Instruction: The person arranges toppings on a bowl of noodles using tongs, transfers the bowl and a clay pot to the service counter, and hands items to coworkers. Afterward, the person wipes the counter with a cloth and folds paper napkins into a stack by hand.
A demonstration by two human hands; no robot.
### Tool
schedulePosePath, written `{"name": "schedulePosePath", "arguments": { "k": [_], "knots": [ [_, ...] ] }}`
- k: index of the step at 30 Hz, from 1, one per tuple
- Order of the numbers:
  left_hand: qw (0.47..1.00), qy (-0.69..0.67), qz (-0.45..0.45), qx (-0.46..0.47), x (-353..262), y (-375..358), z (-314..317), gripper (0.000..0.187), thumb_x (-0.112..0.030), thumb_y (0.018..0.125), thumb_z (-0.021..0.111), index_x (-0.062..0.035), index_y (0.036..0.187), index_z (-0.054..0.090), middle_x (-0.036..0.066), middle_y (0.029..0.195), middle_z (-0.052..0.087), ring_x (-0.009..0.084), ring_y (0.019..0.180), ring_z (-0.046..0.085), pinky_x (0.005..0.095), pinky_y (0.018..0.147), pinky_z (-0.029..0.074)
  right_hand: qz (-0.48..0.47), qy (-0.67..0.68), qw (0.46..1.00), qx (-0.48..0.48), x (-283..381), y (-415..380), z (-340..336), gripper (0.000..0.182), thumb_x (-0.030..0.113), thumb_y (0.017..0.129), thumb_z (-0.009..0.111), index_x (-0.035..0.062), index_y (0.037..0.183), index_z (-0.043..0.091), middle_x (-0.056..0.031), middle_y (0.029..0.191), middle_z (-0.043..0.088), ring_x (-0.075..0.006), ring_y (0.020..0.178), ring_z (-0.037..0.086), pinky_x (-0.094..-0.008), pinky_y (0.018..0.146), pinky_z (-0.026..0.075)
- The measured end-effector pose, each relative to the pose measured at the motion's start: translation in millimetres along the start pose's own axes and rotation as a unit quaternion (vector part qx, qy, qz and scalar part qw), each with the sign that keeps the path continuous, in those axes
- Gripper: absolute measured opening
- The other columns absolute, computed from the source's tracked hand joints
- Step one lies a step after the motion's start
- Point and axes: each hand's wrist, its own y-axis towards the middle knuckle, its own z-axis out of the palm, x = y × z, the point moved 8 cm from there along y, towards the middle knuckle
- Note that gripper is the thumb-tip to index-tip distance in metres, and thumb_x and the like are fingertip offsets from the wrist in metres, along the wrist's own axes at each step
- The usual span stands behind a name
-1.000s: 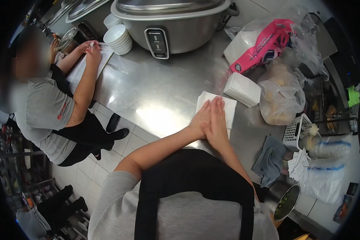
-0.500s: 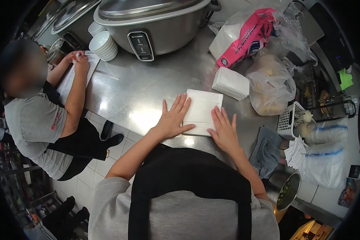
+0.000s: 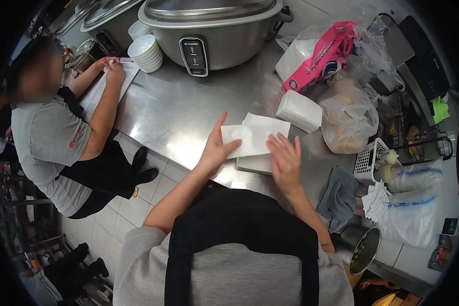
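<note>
My left hand [image 3: 215, 150] grips the left end of a white folded paper napkin [image 3: 251, 142], thumb on top and index finger stretched out. At the napkin's right end is my right hand [image 3: 286, 167], its bent fingertips on the edge and the other fingers slightly apart. The napkin is raised and tilted over a stack of white napkins [image 3: 255, 164] on the steel counter [image 3: 188, 107]. Beyond my right hand lies a second neat pile of folded napkins [image 3: 299, 110].
At the back stand a large rice cooker [image 3: 224, 35] and stacked white bowls [image 3: 146, 53]. To the right are a pink napkin package [image 3: 319, 56], a plastic bag [image 3: 349, 117], a grey cloth [image 3: 337, 196] and a metal pot [image 3: 359, 247]. A co-worker [image 3: 56, 132] writes on paper at left.
Both hands lay flat on the napkin stack before. Now the napkin is lifted between them, my left hand having closed on its left end. The view has shifted slightly.
</note>
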Motion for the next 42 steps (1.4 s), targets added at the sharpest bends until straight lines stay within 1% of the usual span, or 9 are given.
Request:
{"name": "schedulePosePath", "arguments": {
  "k": [2, 3, 4, 7, 13, 16, 23, 33, 42],
  "knots": [
    [0.996, 0.062, 0.057, 0.021, -27.7, -4.5, 7.2, 0.085, 0.009, 0.08, 0.056, -0.0135, 0.147, 0.008, 0.01, 0.113, 0.056, 0.0151, 0.1, 0.055, 0.0269, 0.09, 0.042, 0.032, 0.033, 0.999, -0.013, -11.4, 1.7, -0.6, 0.04, -0.001, 0.076, 0.053, 0.0041, 0.116, 0.056, -0.01, 0.119, 0.058, -0.0249, 0.117, 0.05, -0.0477, 0.104, 0.028],
    [0.996, 0.062, 0.055, 0.027, -31.6, -4.7, 12.1, 0.085, 0.009, 0.08, 0.056, -0.0135, 0.147, 0.008, 0.01, 0.113, 0.056, 0.0151, 0.1, 0.055, 0.0269, 0.09, 0.042, 0.192, 0.353, 0.912, -0.089, -37.4, -3.9, 1.2, 0.043, -0.003, 0.077, 0.052, 0.0032, 0.119, 0.053, -0.011, 0.119, 0.058, -0.0232, 0.116, 0.051, -0.0425, 0.103, 0.03],
    [0.991, 0.088, 0.075, 0.06, -36.2, -5.6, 22.0, 0.085, 0.009, 0.08, 0.056, -0.0135, 0.147, 0.008, 0.011, 0.114, 0.055, 0.015, 0.099, 0.055, 0.027, 0.09, 0.042, 0.323, 0.623, 0.695, -0.157, -54.8, -17.1, 19.2, 0.045, -0.004, 0.077, 0.052, 0.0024, 0.122, 0.05, -0.0121, 0.118, 0.058, -0.0215, 0.114, 0.052, -0.0374, 0.102, 0.033],
    [0.977, 0.117, 0.129, 0.119, -32.4, -2.4, 52.0, 0.082, 0.005, 0.081, 0.057, -0.0126, 0.146, 0.011, 0.013, 0.122, 0.052, 0.0187, 0.106, 0.053, 0.0291, 0.094, 0.04, 0.336, 0.67, 0.651, -0.114, -42.5, -3.8, 8.4, 0.046, -0.006, 0.079, 0.052, 0.0007, 0.124, 0.046, -0.0115, 0.114, 0.058, -0.018, 0.108, 0.054, -0.0305, 0.096, 0.039],
    [0.855, 0.4, 0.248, 0.216, -2.1, 11.0, 97.8, 0.07, -0.029, 0.088, 0.055, -0.0071, 0.143, 0.019, 0.012, 0.144, 0.032, 0.0316, 0.128, 0.036, 0.0393, 0.104, 0.032, 0.352, 0.549, 0.718, -0.242, -138.1, -35.9, -51.2, 0.045, -0.009, 0.078, 0.054, 0.0007, 0.122, 0.046, -0.01, 0.109, 0.059, -0.016, 0.098, 0.058, -0.0274, 0.085, 0.045],
    [0.581, 0.689, 0.304, 0.309, 53.6, 0.7, 105.6, 0.079, -0.056, 0.086, 0.044, -0.006, 0.143, 0.021, 0.011, 0.149, 0.02, 0.0276, 0.139, 0.013, 0.0566, 0.108, 0.011, 0.461, 0.389, 0.787, -0.125, -198.8, -92.2, 0.8, 0.048, -0.011, 0.076, 0.055, 0.0001, 0.122, 0.045, -0.0114, 0.108, 0.059, -0.0161, 0.098, 0.058, -0.027, 0.086, 0.044],
    [0.64, 0.668, 0.226, 0.306, 9.4, 0.1, 56.6, 0.092, -0.039, 0.067, 0.072, -0.0098, 0.142, 0.026, 0.009, 0.149, 0.021, 0.0283, 0.139, 0.013, 0.0542, 0.11, 0.012, 0.402, 0.204, 0.885, -0.119, -209.9, -104.9, 26.2, 0.058, -0.009, 0.072, 0.062, 0.002, 0.126, 0.042, -0.0128, 0.099, 0.061, -0.0178, 0.091, 0.06, -0.0258, 0.08, 0.046],
    [0.806, 0.496, 0.175, 0.272, -21.9, 4.9, 14.7, 0.025, -0.016, 0.068, 0.075, -0.0068, 0.085, 0.059, 0.008, 0.119, 0.058, 0.0274, 0.111, 0.051, 0.0366, 0.093, 0.043, 0.304, 0.032, 0.944, -0.127, -150.7, -53.1, -13.8, 0.061, -0.003, 0.072, 0.065, 0.0038, 0.128, 0.043, -0.0115, 0.106, 0.058, -0.0184, 0.092, 0.058, -0.0307, 0.081, 0.046],
    [0.809, 0.498, 0.191, 0.247, -38.5, -2.9, 27.7, 0.025, -0.019, 0.081, 0.063, -0.0029, 0.101, 0.064, 0.015, 0.096, 0.064, 0.0299, 0.087, 0.061, 0.0374, 0.079, 0.048, 0.066, 0.195, 0.977, 0.048, 7.3, 17.9, 18.5, 0.044, 0.003, 0.07, 0.066, 0.0037, 0.114, 0.057, -0.0111, 0.115, 0.059, -0.0228, 0.107, 0.054, -0.0362, 0.089, 0.043]
  ]
}}
